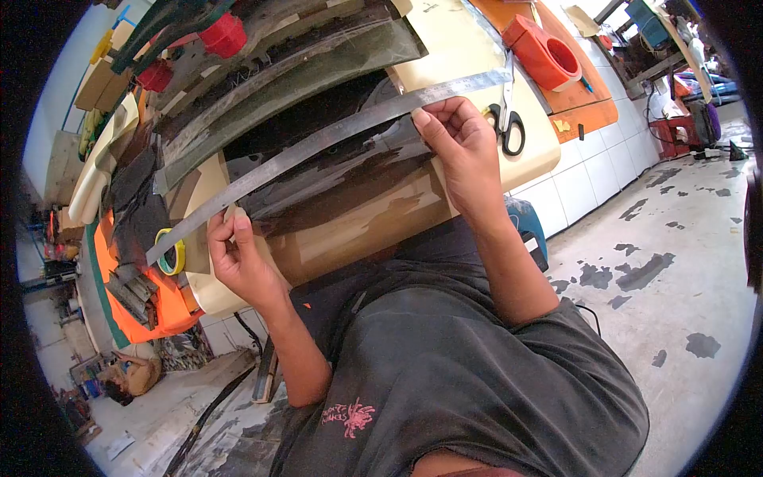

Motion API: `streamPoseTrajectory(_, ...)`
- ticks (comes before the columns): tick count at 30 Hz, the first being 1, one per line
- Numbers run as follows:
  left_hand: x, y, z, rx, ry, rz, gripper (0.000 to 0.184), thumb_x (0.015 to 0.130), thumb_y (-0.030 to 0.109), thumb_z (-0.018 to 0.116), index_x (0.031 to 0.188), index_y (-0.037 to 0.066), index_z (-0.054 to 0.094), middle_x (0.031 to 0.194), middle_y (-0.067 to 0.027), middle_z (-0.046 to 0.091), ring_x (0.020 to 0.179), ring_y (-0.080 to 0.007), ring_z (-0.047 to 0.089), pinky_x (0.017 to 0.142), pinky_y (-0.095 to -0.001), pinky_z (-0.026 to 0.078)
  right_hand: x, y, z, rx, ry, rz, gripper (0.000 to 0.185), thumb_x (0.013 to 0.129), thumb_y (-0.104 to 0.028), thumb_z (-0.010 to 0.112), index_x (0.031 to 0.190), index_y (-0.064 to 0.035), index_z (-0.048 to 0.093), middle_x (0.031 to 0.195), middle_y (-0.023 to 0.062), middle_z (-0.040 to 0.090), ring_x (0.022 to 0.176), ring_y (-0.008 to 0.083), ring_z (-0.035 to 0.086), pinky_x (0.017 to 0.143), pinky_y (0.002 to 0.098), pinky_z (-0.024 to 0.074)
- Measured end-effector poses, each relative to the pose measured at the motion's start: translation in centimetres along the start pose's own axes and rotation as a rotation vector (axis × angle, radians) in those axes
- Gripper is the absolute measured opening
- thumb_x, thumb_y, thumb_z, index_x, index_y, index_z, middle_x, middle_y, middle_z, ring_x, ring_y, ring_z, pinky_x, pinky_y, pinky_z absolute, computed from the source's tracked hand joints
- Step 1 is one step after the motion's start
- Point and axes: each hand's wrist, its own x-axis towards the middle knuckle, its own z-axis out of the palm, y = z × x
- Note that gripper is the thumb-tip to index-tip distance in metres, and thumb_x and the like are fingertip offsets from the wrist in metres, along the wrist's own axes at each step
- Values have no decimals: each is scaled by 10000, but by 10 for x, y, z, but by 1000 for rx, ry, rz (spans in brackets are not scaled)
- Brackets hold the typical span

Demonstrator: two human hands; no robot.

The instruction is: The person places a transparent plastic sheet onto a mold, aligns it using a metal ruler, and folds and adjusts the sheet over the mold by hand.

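A long steel ruler (318, 139) runs diagonally across a sheet of dark, see-through plastic film (342, 175) on the work table. My left hand (246, 258) is closed in a pinch at the film's left edge, just under the ruler. At the film's upper right, my right hand (465, 151) pinches with thumb and fingers, close against the ruler's lower edge. Whether either hand also touches the ruler I cannot tell. Black-handled scissors (509, 127) lie just right of my right hand. A yellow-green tape roll (170, 253) sits by the ruler's left end.
The cream table cover (528, 155) curves down at the front edge. An orange-red holder (540, 54) stands at the back right. Dark green strips (302, 95) lie behind the ruler, with red cups (222, 36) beyond. Orange material (151, 306) hangs at the left. Another person (131, 375) is at lower left.
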Motion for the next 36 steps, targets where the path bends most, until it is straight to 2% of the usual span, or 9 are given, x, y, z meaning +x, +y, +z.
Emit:
streamPoseTrajectory(12, 0, 1, 0, -7, 3, -5, 115, 903, 90, 681, 916, -3, 615, 1275, -194, 565, 1117, -210, 540, 1007, -339, 389, 0, 1, 0, -8, -4, 12, 247, 916, -180, 681, 1000, 20, 564, 893, 53, 622, 809, 93, 579, 751, 236, 478)
streamPoseTrajectory(17, 0, 1, 0, 12, 4, -1, 115, 901, 88, 683, 917, -3, 615, 1270, -189, 569, 1118, -211, 542, 1003, -337, 395, -1, 3, -2, -57, 33, 22, 224, 906, -173, 694, 945, -14, 541, 821, 0, 561, 730, 58, 507, 656, 205, 424)
streamPoseTrajectory(20, 0, 1, 1, -4, 20, -16, 107, 898, 77, 683, 919, -3, 616, 1265, -184, 573, 1120, -211, 542, 1001, -336, 398, -3, -1, 1, -92, 58, 11, 173, 914, -129, 686, 960, -30, 552, 812, -31, 543, 720, 37, 483, 655, 183, 396)
streamPoseTrajectory(27, 0, 1, 0, 32, 11, -11, 109, 897, 77, 685, 919, -6, 618, 1247, -179, 578, 1116, -210, 542, 998, -331, 398, -5, -1, 7, -44, 80, -71, 136, 916, -106, 676, 950, -40, 562, 821, -32, 557, 735, 38, 494, 660, 183, 400)
streamPoseTrajectory(32, 1, 0, -1, 25, 14, -16, 116, 898, 83, 685, 915, -11, 619, 1244, -183, 578, 1112, -209, 542, 994, -329, 396, -4, 3, 8, -59, 89, -177, 146, 907, -93, 680, 1003, -27, 593, 854, -18, 598, 758, 45, 516, 677, 190, 412)
streamPoseTrajectory(36, 0, 2, 0, 21, 10, -19, 113, 900, 82, 682, 916, -10, 619, 1243, -184, 579, 1099, -206, 546, 990, -329, 400, -7, -3, 9, -112, 93, -148, 180, 889, -122, 688, 1024, -13, 639, 859, 15, 633, 766, 77, 546, 691, 226, 448)
